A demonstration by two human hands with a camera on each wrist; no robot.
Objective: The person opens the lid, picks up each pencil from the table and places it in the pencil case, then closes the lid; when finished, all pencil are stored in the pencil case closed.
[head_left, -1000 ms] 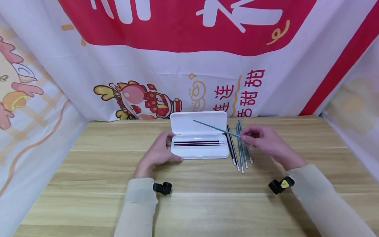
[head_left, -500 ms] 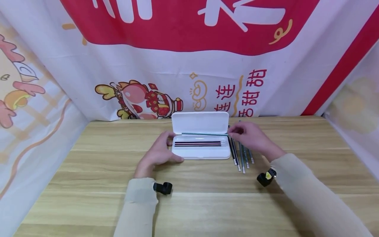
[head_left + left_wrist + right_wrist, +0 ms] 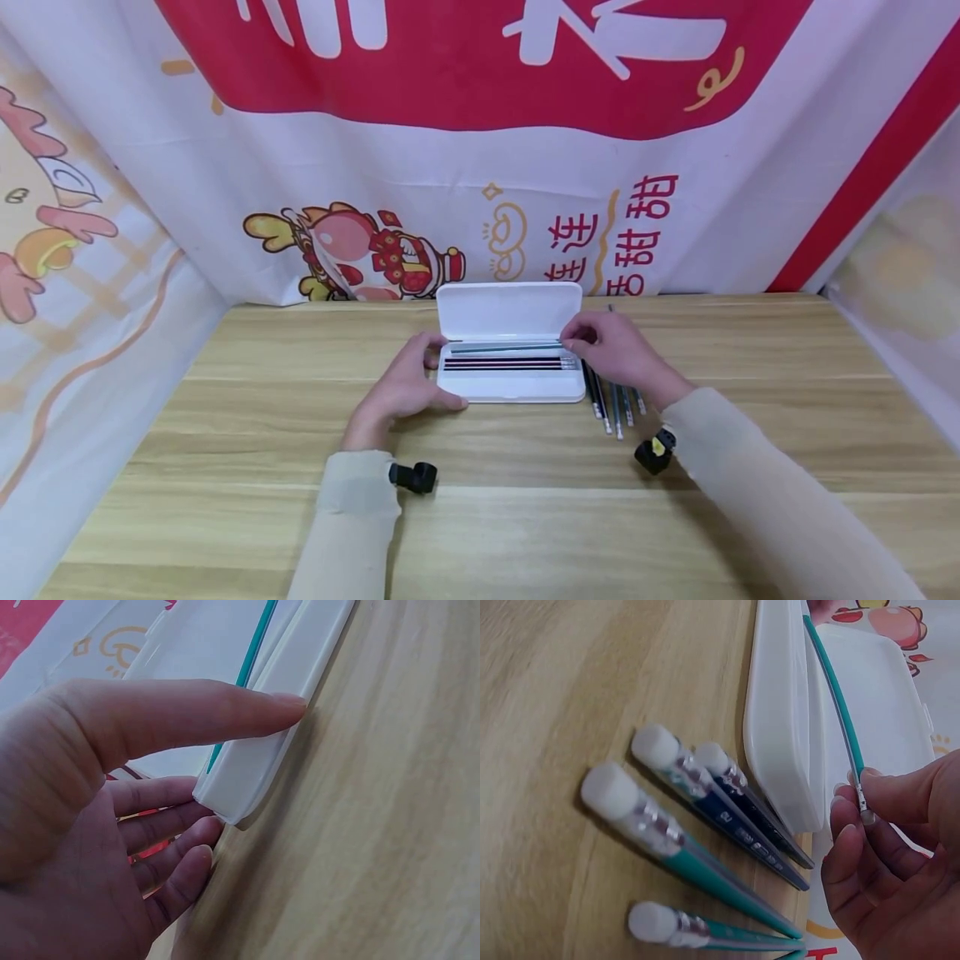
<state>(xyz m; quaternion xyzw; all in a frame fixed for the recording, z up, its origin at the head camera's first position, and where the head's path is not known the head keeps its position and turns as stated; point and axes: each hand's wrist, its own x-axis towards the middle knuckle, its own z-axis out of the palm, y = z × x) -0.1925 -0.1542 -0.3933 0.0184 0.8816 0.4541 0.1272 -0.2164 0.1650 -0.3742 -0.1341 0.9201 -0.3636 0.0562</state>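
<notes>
A white pencil case [image 3: 510, 388] lies on the table with its lid [image 3: 510, 310] raised at the back. My left hand [image 3: 405, 379] holds the case's left end, thumb across the front edge and fingers by the far corner. Between thumb and fingertips, my right hand [image 3: 618, 350] pinches a teal pencil [image 3: 838, 694] near its white eraser end. That pencil stretches leftward over the back part of the case, along the hinge side. Several dark striped pencils [image 3: 502, 364] lie side by side in the case, erasers to the right.
Right of the case, loose dark pencils [image 3: 739, 832] and teal pencils [image 3: 720, 881] lie on the wooden table [image 3: 510, 533], erasers toward me. My right hand hides part of them in the head view. A printed cloth [image 3: 420, 158] hangs close behind the case.
My right hand has carried the teal pencil left and down from above the loose pencils, turning it from slanted to nearly level along the case. The left hand stays in place.
</notes>
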